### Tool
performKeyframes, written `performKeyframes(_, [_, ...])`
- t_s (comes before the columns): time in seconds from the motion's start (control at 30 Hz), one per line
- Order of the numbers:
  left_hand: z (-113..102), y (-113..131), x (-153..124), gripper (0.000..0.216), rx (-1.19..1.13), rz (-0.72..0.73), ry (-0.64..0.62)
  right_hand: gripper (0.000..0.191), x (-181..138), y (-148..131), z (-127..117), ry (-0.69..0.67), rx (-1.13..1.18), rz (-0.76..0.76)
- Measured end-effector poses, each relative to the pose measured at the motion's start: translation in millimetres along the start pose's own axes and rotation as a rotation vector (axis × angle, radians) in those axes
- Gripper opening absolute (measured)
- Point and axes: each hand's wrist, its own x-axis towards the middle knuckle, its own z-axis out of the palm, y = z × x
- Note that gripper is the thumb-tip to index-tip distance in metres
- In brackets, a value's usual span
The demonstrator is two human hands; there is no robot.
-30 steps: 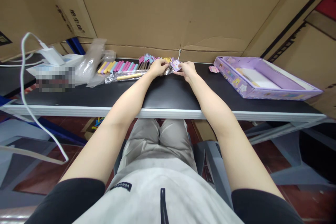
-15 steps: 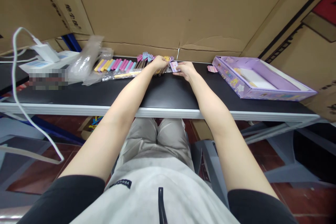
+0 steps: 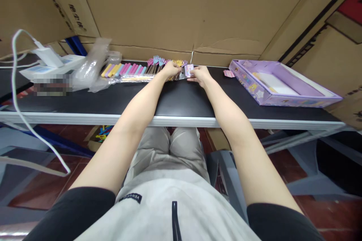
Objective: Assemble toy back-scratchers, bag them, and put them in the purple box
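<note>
My left hand is closed, its fingertips pinching the end of a long clear plastic bag. A yellow handle shows inside that bag, which runs leftward under my wrist. Between the thumb and fingers of my right hand is a small purple-and-pink printed card, held at the mouth of the bag. Just behind lies a row of back scratchers, with claw-shaped heads in pink, blue, yellow and purple and coloured grips at the left. My left hand hides part of the row.
To the right stands a shallow purple printed box, with small pink cards beside it. Crumpled clear plastic bags lie at left, near a white charger with its cable. Cardboard walls the back of the black table.
The card in my right hand has turned more upright and moved slightly up. My left hand has shifted a little, and more of the clear bag shows between my hands.
</note>
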Motion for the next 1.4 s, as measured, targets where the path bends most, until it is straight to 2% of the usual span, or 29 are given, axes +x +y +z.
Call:
performKeyframes(0.3, [-2.4, 10.4, -11.4, 0.048, -0.035, 0.0, 0.013, 0.039, -5.0, -4.6, -1.8, -0.034, 0.008, 0.0])
performKeyframes(0.6, [-1.5, 7.9, -10.6, 0.046, -0.035, 0.009, 0.016, 0.04, -13.0, -10.7, -3.1, -0.072, 0.0, -0.006])
performKeyframes(0.9, [-3.1, 10.1, -11.4, 0.044, -0.043, 0.008, 0.03, 0.035, -4.4, -6.5, -5.9, -0.132, 0.015, -0.009])
performKeyframes(1.4, [-1.7, 11.2, -14.8, 0.043, -0.075, 0.003, 0.042, 0.039, -3.9, -3.3, -2.4, -0.095, -0.039, -0.034])
